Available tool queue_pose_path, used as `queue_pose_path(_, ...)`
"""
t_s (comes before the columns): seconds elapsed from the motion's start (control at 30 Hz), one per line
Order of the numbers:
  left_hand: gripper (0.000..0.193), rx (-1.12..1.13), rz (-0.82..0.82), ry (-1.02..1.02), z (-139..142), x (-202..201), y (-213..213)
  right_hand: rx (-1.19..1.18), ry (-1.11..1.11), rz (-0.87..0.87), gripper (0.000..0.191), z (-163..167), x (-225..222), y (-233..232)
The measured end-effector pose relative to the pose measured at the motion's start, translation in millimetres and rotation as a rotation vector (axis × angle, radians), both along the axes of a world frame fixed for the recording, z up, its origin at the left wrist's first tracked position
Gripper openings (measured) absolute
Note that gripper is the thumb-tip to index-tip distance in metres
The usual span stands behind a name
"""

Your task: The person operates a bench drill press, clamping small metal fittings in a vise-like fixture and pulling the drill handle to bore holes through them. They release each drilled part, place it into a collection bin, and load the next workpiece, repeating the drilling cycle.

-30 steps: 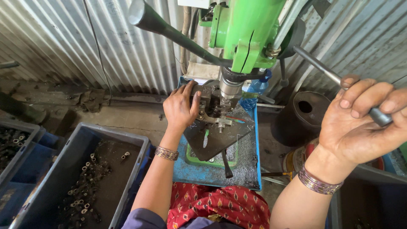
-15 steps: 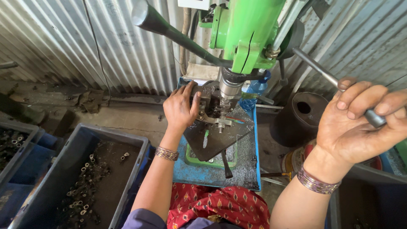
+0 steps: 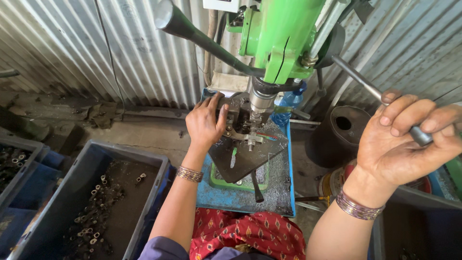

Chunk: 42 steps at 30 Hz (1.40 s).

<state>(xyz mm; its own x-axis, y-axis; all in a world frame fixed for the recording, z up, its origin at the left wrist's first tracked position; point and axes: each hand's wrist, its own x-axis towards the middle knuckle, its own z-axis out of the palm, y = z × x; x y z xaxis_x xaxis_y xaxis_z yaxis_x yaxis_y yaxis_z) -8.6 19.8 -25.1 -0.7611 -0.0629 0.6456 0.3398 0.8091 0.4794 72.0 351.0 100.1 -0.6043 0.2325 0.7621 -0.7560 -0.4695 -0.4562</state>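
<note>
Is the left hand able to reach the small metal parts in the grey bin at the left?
Probably yes. The left hand rests at the drill press fixture, and the open grey bin of small metal parts lies just below its forearm, uncovered.

Drill press [image 3: 281,43] behind its table [image 3: 250,149], parts bin [image 3: 91,202] at left, barrel [image 3: 339,135] at right

labels: white plate [image 3: 222,5] | place: top edge, on green drill head [image 3: 284,33] | screens: none
</note>
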Motion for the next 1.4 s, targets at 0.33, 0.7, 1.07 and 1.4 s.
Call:
queue_pose_path(0.33, 0.042, -0.005, 0.003, 0.018, -1, -1, 1, 0.002, 0.000, -0.007, 0.030, -2, 1, 1)
queue_pose_path(0.7, 0.041, 0.007, 0.009, 0.030, 2, 5, -2, 0.003, 0.015, -0.052, 0.029, -18, 3, -2)
queue_pose_path(1.07, 0.046, 0.172, 0.130, -0.282, 16, 32, -1, 0.087, 0.018, -0.200, 0.024, 4, 0, -4)
queue_pose_path(1.4, 0.028, 0.550, -0.203, 0.105, -4, 121, 70, -0.284, -0.017, 0.205, 0.041, 93, -78, 6)
